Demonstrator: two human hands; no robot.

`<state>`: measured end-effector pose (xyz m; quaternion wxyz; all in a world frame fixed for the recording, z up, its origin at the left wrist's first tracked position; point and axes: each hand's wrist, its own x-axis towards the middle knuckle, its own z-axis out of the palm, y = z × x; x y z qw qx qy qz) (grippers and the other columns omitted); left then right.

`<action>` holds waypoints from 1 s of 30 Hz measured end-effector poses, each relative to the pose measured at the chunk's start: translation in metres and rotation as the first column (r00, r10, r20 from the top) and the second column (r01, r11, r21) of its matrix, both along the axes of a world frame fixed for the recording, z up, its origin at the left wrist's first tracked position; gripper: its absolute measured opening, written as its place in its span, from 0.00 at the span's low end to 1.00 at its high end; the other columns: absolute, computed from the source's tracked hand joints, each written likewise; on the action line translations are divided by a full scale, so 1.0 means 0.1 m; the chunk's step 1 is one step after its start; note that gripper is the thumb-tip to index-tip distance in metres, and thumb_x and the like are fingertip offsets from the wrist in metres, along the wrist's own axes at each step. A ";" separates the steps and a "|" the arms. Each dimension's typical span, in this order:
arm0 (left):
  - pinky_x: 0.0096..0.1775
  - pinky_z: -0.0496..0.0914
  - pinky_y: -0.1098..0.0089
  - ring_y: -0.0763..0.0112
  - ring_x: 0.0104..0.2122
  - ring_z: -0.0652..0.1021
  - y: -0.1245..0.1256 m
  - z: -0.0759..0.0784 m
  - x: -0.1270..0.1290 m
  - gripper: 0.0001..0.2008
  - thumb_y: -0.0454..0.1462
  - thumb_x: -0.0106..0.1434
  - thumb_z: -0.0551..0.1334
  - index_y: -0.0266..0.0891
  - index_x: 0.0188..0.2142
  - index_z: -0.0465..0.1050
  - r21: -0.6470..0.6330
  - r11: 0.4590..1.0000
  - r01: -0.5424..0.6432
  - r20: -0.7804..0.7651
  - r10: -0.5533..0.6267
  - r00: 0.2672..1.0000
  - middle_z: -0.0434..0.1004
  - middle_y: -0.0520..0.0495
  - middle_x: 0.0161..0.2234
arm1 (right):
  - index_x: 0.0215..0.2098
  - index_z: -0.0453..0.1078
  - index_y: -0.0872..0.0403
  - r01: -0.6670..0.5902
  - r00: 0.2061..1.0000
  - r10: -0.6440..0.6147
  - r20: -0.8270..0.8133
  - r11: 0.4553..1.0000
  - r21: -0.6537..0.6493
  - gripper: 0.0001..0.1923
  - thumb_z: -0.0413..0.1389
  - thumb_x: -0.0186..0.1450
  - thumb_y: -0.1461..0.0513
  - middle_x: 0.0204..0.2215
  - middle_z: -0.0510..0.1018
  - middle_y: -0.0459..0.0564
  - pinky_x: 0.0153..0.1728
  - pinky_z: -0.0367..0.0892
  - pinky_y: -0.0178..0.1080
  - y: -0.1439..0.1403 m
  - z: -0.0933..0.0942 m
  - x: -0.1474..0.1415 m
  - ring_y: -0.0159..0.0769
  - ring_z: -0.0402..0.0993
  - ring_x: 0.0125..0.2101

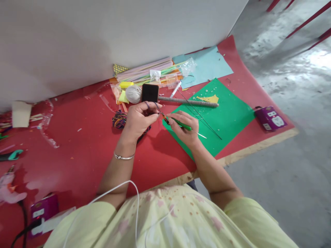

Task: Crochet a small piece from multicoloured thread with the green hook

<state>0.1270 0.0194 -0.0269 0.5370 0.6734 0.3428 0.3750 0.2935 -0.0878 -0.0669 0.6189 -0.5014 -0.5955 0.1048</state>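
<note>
My left hand [139, 119] is closed, thumb and forefinger pinching dark multicoloured yarn that loops over its fingers. My right hand [185, 129] grips a crochet hook [184, 125] by its green handle, a thin metal end sticking out below the palm. Between the two hands hangs a small strip of orange and black yarn work [165, 119]. A multicoloured yarn bundle [119, 119] lies on the table, partly behind my left wrist. Just beyond my fingers are a dark-screened phone [150, 93] and a ball of whitish yarn [133, 93].
A green sheet [232, 106] lies under a grey wrapped stick [191, 101] and thin dark wires. Farther back are pastel sticks [147, 69] and a blue sheet [207, 65]. Purple boxes [270, 118] and a pink glue gun [10, 189] sit toward the sides. A white cable [137, 203] crosses my front.
</note>
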 end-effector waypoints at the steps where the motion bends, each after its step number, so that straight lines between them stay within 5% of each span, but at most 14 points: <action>1: 0.43 0.77 0.67 0.69 0.37 0.82 0.00 -0.01 0.00 0.08 0.32 0.55 0.71 0.38 0.36 0.84 0.006 1.000 -0.003 0.003 0.003 1.000 0.87 0.46 0.38 | 0.48 0.84 0.50 0.006 1.000 -0.007 0.020 1.000 0.012 0.09 0.63 0.72 0.61 0.33 0.86 0.50 0.33 0.74 0.39 0.00 -0.01 -0.01 0.34 0.80 0.31; 15: 0.41 0.79 0.68 0.69 0.35 0.83 -0.06 -0.04 0.07 0.08 0.34 0.53 0.75 0.39 0.35 0.84 -0.014 0.999 -0.036 0.110 0.038 0.993 0.85 0.48 0.35 | 0.58 0.79 0.48 0.047 0.981 -0.080 0.175 0.982 0.185 0.17 0.62 0.72 0.63 0.37 0.85 0.52 0.36 0.77 0.42 0.01 -0.11 -0.03 0.37 0.81 0.34; 20: 0.36 0.77 0.71 0.72 0.32 0.81 -0.20 0.13 0.08 0.12 0.35 0.52 0.76 0.41 0.38 0.87 -0.054 0.997 -0.050 0.135 0.057 0.989 0.83 0.49 0.33 | 0.58 0.79 0.48 0.061 0.984 -0.101 0.148 0.967 0.249 0.17 0.62 0.73 0.63 0.37 0.85 0.52 0.35 0.78 0.40 -0.01 -0.07 -0.04 0.36 0.80 0.33; 24: 0.36 0.76 0.72 0.73 0.32 0.80 -0.36 0.31 0.05 0.12 0.35 0.53 0.76 0.42 0.39 0.87 0.031 0.991 -0.130 0.124 0.126 0.984 0.83 0.50 0.32 | 0.57 0.79 0.50 0.033 0.989 -0.083 0.123 0.932 0.362 0.17 0.63 0.71 0.66 0.37 0.86 0.53 0.35 0.76 0.40 -0.07 0.07 -0.05 0.36 0.79 0.32; 30: 0.37 0.75 0.72 0.74 0.32 0.80 -0.71 0.52 0.04 0.11 0.36 0.51 0.76 0.42 0.37 0.86 0.068 0.965 -0.253 0.131 0.242 0.961 0.84 0.50 0.34 | 0.42 0.79 0.51 0.019 0.998 0.003 -0.060 0.933 0.358 0.02 0.64 0.71 0.61 0.33 0.85 0.49 0.34 0.74 0.39 -0.20 0.30 -0.11 0.33 0.77 0.30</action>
